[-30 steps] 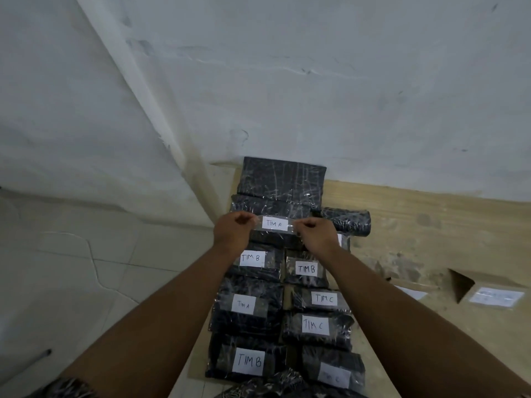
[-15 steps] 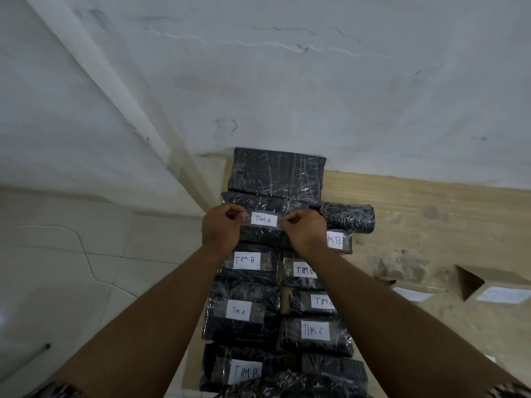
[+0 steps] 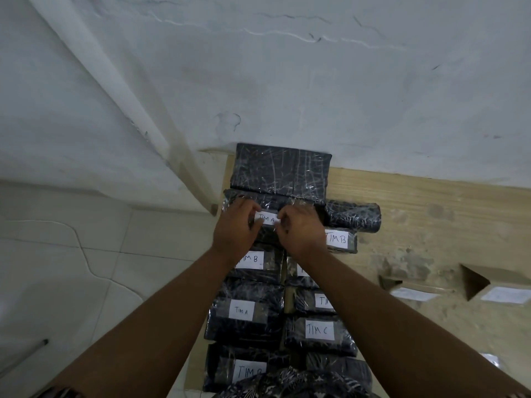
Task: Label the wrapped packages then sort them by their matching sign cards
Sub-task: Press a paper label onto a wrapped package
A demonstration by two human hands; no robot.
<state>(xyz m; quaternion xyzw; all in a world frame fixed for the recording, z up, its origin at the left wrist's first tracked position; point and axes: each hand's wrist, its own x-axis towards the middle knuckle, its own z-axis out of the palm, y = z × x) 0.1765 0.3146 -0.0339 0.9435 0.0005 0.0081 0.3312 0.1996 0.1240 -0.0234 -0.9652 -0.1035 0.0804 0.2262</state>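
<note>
Label [image 3: 267, 219] marked TIM A lay stretched between the two hands, its long axis running left to right along the dark wrapped package [image 3: 265, 236] under it. The left hand [image 3: 234, 225] had curled fingers pinching the label's left end, and the right hand [image 3: 301, 229] pinched the right end the same way, so neither was nearer than the other. Whether the label was already stuck flat could not be told, and smoothing it outward from the middle looked like the step in hand.

Just beyond lay a larger unmarked bundle [image 3: 280, 168] against the wall [image 3: 287, 81], and a dark roll [image 3: 353, 215] sat to the right. Nearer the person, two rows of labelled packages [image 3: 244, 311] read TIM A, TIM B and TIM C. All rested on a worn wooden board [image 3: 431, 202]. Folded sign cards [image 3: 505, 294] stood well apart to the right, so sorting seemed not yet begun. Pale floor tiles [image 3: 57, 268] spread to the left.
</note>
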